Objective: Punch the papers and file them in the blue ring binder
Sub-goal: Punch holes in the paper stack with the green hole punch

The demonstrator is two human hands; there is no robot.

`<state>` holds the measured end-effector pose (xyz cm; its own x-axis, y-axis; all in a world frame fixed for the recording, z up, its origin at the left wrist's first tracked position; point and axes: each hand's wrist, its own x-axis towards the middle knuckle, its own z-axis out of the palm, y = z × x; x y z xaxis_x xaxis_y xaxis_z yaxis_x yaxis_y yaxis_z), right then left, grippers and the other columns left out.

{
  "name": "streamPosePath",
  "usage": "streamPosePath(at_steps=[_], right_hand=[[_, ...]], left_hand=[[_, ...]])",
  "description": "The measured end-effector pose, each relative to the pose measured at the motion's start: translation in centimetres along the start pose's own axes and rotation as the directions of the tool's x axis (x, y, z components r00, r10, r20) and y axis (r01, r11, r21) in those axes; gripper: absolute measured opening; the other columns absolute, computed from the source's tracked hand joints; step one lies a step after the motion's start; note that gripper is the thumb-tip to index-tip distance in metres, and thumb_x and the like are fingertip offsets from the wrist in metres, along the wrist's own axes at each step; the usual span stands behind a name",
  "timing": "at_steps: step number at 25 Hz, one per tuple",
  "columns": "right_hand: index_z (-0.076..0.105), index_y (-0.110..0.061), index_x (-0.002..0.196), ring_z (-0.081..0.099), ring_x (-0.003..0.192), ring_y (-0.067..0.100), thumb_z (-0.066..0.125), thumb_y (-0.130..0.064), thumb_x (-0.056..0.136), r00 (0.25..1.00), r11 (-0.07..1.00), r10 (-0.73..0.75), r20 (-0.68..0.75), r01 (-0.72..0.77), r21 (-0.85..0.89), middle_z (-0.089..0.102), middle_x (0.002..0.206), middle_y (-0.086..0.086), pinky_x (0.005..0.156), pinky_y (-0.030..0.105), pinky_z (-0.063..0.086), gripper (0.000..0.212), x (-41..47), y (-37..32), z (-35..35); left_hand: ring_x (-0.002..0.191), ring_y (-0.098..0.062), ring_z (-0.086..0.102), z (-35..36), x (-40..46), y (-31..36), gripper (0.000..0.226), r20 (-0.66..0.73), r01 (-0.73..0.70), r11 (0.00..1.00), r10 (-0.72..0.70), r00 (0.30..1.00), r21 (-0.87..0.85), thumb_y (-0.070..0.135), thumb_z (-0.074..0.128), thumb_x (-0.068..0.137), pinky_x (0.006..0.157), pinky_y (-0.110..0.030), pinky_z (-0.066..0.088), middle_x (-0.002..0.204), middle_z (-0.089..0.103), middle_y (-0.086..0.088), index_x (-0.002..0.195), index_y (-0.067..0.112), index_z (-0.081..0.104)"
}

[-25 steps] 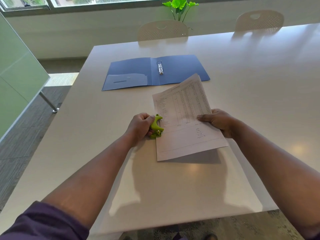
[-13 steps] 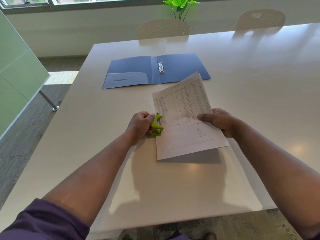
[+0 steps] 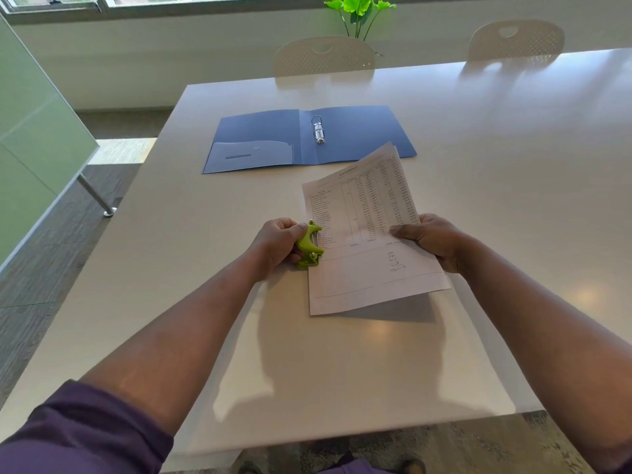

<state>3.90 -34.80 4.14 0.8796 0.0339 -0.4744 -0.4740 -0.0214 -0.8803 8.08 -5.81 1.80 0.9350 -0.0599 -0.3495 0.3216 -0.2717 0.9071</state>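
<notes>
Almost nothing has moved since the earlier picture: the papers [image 3: 367,234] are still held with their left edge inside the green hole punch [image 3: 309,246].

The hole punch is gripped by the left hand [image 3: 278,242], with the fingers curled round it. The right edge of the papers is pinched by the right hand [image 3: 432,239], thumb on top, so the near part is lifted off the white surface [image 3: 191,268] and a shadow is cast under it. The blue ring binder [image 3: 307,138] is laid open and flat farther back on the surface, with its metal rings [image 3: 318,129] in the middle. One far corner of the papers is seen over the binder's right cover.
</notes>
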Motion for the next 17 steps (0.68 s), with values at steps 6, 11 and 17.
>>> streamPosePath(at_steps=[6,11,17], right_hand=[[0.065,-0.006,0.117,0.078,0.079,0.029,0.063,-0.010,0.098,1.000,1.000,0.007,-0.004,-0.007,-0.016,0.077,0.104,0.014,0.061,0.038,0.064,0.019,0.0,0.0,0.1],[0.065,-0.005,0.117,0.078,0.078,0.028,0.063,-0.009,0.098,1.000,1.000,0.003,-0.012,-0.003,-0.022,0.077,0.103,0.013,0.059,0.037,0.063,0.019,0.2,0.1,0.1],[0.066,-0.006,0.115,0.078,0.081,0.028,0.063,-0.011,0.099,1.000,1.000,0.009,-0.006,-0.009,-0.019,0.077,0.103,0.013,0.061,0.037,0.063,0.018,0.3,0.3,0.1]], left_hand=[[0.059,-0.014,0.061,-0.8,-0.2,1.3,0.033,0.028,0.119,0.989,-0.122,0.992,0.082,0.037,0.073,0.092,0.052,-0.025,0.056,0.090,0.068,-0.012,0.106,0.009,0.065],[0.066,-0.016,0.053,-1.8,0.8,2.3,0.050,-0.021,0.185,0.901,-0.192,0.981,0.393,0.050,0.080,0.080,0.058,-0.029,0.052,0.085,0.060,-0.008,0.102,0.008,0.064],[0.055,-0.016,0.039,-1.8,0.7,2.0,0.051,-0.025,0.192,0.821,-0.212,0.977,0.537,0.062,0.071,0.082,0.049,-0.027,0.035,0.065,0.049,-0.002,0.076,0.012,0.062]])
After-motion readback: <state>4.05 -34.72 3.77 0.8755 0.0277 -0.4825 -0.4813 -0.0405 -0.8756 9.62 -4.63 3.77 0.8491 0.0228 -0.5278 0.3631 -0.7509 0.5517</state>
